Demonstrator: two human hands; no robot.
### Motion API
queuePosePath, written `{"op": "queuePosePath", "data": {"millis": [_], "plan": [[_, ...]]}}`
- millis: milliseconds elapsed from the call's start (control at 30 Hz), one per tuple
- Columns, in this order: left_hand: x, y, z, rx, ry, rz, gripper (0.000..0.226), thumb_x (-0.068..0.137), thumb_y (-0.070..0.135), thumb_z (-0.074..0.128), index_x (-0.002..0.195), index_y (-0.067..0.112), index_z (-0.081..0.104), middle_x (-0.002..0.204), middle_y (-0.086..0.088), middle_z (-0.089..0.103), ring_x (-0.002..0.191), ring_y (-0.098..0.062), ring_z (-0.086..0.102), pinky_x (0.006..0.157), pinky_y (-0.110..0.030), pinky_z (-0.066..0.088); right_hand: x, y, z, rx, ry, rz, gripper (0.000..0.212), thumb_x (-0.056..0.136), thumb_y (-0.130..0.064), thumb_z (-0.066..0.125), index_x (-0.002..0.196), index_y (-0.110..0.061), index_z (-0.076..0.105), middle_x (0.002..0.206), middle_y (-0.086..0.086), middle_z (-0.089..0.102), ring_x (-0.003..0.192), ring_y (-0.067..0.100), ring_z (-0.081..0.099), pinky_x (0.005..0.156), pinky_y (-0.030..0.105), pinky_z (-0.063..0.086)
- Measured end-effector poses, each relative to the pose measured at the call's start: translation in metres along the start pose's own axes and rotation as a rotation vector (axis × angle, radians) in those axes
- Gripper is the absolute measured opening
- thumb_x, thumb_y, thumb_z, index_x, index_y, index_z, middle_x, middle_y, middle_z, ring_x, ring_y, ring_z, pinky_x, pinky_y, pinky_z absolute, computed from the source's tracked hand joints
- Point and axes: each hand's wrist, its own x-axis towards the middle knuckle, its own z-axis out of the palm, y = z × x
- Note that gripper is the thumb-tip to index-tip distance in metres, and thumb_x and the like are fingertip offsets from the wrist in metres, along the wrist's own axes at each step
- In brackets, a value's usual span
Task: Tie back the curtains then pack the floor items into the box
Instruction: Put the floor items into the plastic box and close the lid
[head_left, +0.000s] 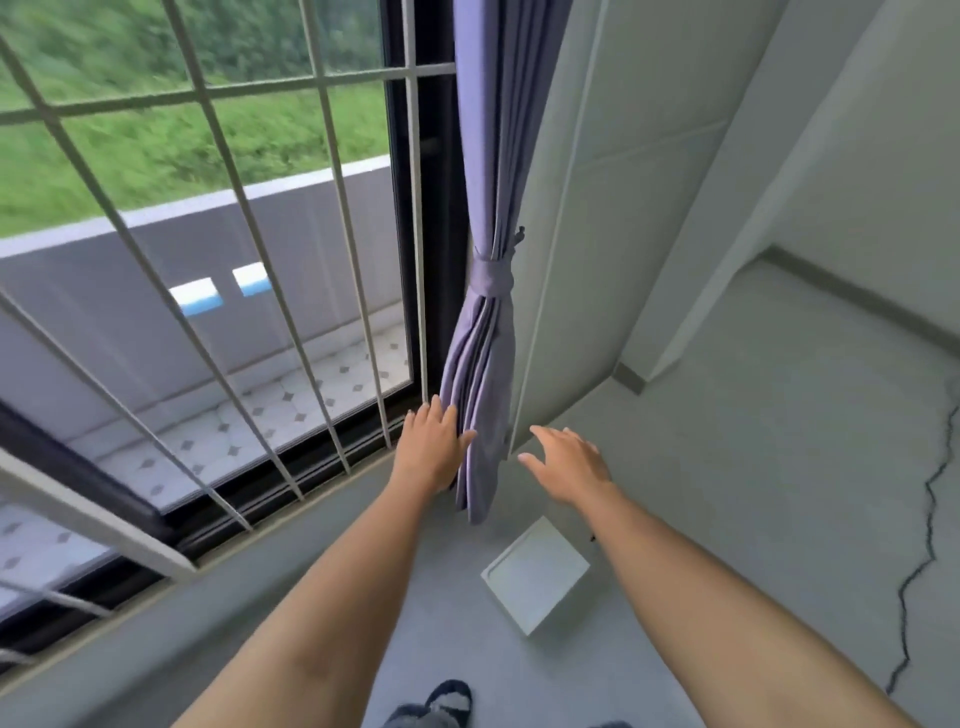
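A purple curtain (485, 171) hangs in the corner beside the window, gathered by a matching tie-back band (491, 275) hooked to the wall. Its lower folds hang loose below the band. My left hand (430, 449) lies flat against the left side of those lower folds, fingers spread. My right hand (569, 462) hovers open just to the right of the curtain, apart from it and holding nothing. A flat white square item (536, 574) lies on the grey floor below the curtain, between my forearms.
A barred window (218, 291) with a dark frame fills the left, and a balcony lies beyond it. A white wall (597, 208) stands right of the curtain. A dark crack (930, 525) runs along the floor at the right. My slippered foot (441, 704) shows at the bottom.
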Motion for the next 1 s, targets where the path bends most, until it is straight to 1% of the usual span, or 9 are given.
{"op": "queuePosePath", "data": {"millis": [133,233,300,367,500,600,733,867,1000], "plan": [[0.026,0.03,0.026,-0.014,0.039,-0.133,0.052,0.1,0.044,0.031,0.139,0.01,0.038,0.151,-0.014,0.03,0.137,-0.03,0.03,0.112,-0.042,0.022,0.042,0.049,0.011,0.023,-0.002,-0.081,0.056,0.097,-0.051,0.04,0.145,-0.021,0.036,0.146,0.0,0.045,0.138,0.025,0.034,0.108,0.041,0.033],[0.022,0.061,0.067,-0.06,0.013,-0.284,0.05,0.1,0.043,0.033,0.135,0.008,0.04,0.148,-0.017,0.034,0.134,-0.031,0.034,0.108,-0.041,0.025,0.055,0.091,0.032,-0.002,-0.041,-0.176,0.056,0.097,-0.049,0.04,0.145,-0.02,0.036,0.145,0.002,0.046,0.136,0.025,0.036,0.107,0.04,0.033],[0.012,0.087,0.098,-0.127,-0.006,-0.413,0.053,0.1,0.043,0.032,0.138,0.007,0.038,0.15,-0.017,0.031,0.135,-0.031,0.032,0.109,-0.041,0.025,0.059,0.122,0.047,-0.049,-0.113,-0.253,0.057,0.097,-0.049,0.039,0.146,-0.02,0.034,0.147,0.002,0.043,0.137,0.024,0.035,0.108,0.039,0.031],[0.005,0.114,0.127,-0.189,-0.042,-0.509,0.057,0.1,0.044,0.03,0.144,0.007,0.031,0.155,-0.016,0.023,0.139,-0.031,0.026,0.112,-0.042,0.021,0.069,0.153,0.063,-0.098,-0.198,-0.308,0.057,0.098,-0.049,0.038,0.147,-0.02,0.032,0.149,0.001,0.04,0.137,0.023,0.034,0.109,0.039,0.029],[0.0,0.152,0.176,-0.235,-0.115,-0.618,0.061,0.1,0.046,0.028,0.148,0.008,0.024,0.157,-0.014,0.018,0.142,-0.03,0.021,0.114,-0.041,0.019,0.095,0.197,0.094,-0.106,-0.279,-0.334,0.057,0.097,-0.047,0.04,0.146,-0.017,0.035,0.145,0.006,0.045,0.133,0.027,0.039,0.105,0.041,0.034],[-0.005,0.164,0.221,-0.263,-0.139,-0.697,0.061,0.101,0.046,0.026,0.149,0.008,0.023,0.157,-0.014,0.016,0.143,-0.03,0.019,0.115,-0.042,0.017,0.11,0.222,0.133,-0.117,-0.329,-0.378,0.057,0.098,-0.046,0.04,0.147,-0.018,0.034,0.146,0.006,0.044,0.134,0.027,0.038,0.105,0.042,0.034],[0.011,0.152,0.314,-0.269,-0.145,-0.733,0.062,0.101,0.046,0.026,0.15,0.009,0.019,0.158,-0.013,0.013,0.145,-0.029,0.014,0.117,-0.041,0.014,0.148,0.251,0.215,-0.081,-0.304,-0.409,0.057,0.097,-0.046,0.042,0.146,-0.018,0.036,0.146,0.006,0.045,0.134,0.027,0.039,0.106,0.04,0.034],[0.034,0.133,0.452,-0.232,-0.156,-0.728,0.065,0.1,0.045,0.028,0.15,0.006,0.014,0.158,-0.016,0.009,0.145,-0.031,0.012,0.117,-0.043,0.012,0.188,0.289,0.336,-0.053,-0.276,-0.486,0.057,0.096,-0.045,0.045,0.145,-0.015,0.038,0.145,0.007,0.046,0.133,0.028,0.04,0.105,0.039,0.035],[0.045,0.126,0.587,-0.209,-0.181,-0.72,0.067,0.1,0.048,0.024,0.151,0.008,0.007,0.159,-0.012,0.001,0.146,-0.032,0.005,0.118,-0.045,0.012,0.233,0.33,0.459,-0.085,-0.296,-0.559,0.061,0.096,-0.048,0.044,0.147,-0.016,0.032,0.153,0.008,0.034,0.14,0.027,0.03,0.112,0.041,0.03]]}}
